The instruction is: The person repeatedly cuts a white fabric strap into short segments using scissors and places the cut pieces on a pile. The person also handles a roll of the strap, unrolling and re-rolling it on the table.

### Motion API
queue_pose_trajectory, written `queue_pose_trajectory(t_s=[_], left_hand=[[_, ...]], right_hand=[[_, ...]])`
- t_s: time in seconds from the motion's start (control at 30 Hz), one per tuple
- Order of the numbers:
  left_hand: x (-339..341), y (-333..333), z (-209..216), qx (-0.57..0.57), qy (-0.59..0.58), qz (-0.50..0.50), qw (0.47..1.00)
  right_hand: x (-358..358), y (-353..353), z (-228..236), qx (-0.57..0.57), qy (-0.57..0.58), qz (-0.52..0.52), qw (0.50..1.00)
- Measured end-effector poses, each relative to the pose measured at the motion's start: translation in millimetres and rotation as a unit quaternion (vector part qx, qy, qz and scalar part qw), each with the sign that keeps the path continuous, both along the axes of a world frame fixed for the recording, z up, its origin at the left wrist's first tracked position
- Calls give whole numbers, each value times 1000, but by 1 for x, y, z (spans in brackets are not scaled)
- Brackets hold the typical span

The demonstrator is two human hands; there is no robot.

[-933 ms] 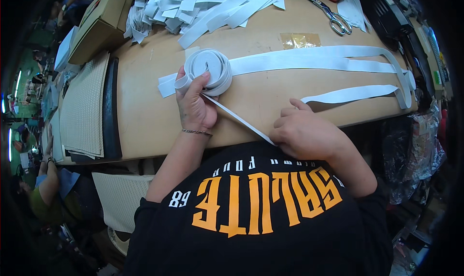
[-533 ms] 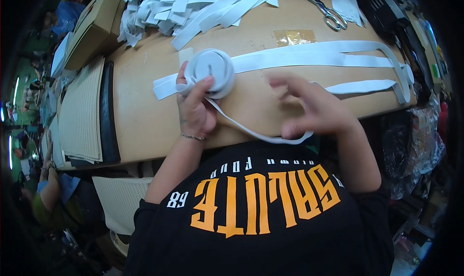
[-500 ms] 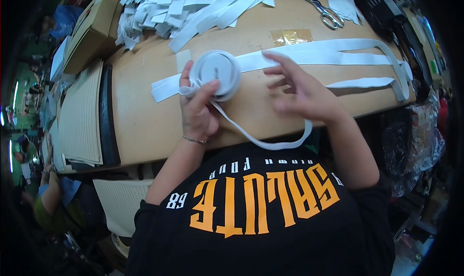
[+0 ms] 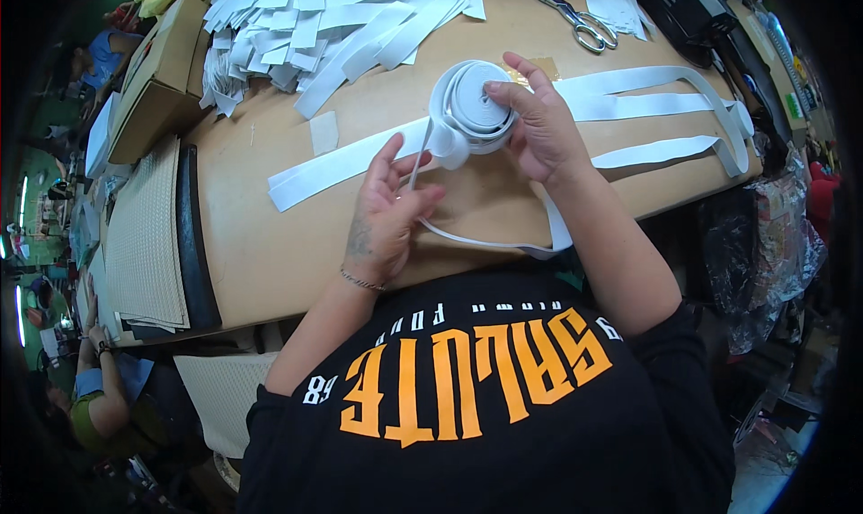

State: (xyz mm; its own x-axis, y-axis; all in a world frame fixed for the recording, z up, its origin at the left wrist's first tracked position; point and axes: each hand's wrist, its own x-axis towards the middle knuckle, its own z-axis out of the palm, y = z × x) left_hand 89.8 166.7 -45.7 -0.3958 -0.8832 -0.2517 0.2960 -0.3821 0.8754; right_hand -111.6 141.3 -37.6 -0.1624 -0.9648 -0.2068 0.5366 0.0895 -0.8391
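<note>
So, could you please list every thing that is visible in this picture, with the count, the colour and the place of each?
roll of elastic band: one, white, on the table centre, under the right hand
loose band end: one loop, white, runs from the roll along the table's near edge
long flat strips: several, white, laid across the table
cut strips: a pile, too many to count, white, far side of the table
scissors: one pair, metal, far right
table: one, tan top
cardboard boxes: two, brown, far left
woven mats: a stack, beige, left edge
left hand: pinches the band beside the roll
right hand: rests on the roll
</note>
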Motion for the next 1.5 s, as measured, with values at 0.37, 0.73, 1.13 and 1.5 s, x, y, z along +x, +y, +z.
queue_pose_trajectory(t_s=[0.37,0.73,1.13,1.5], left_hand=[[80,17,16,-101,-274,-211,933],[41,-41,60,-200,-76,-85,973],[73,-49,64,-183,17,109,977],[15,-15,11,-41,144,200,968]], right_hand=[[-31,-22,18,-28,140,297,944],[42,-50,86,-178,448,458,747],[44,-42,31,-171,-12,329,929],[88,-1,19,-71,-91,133,984]])
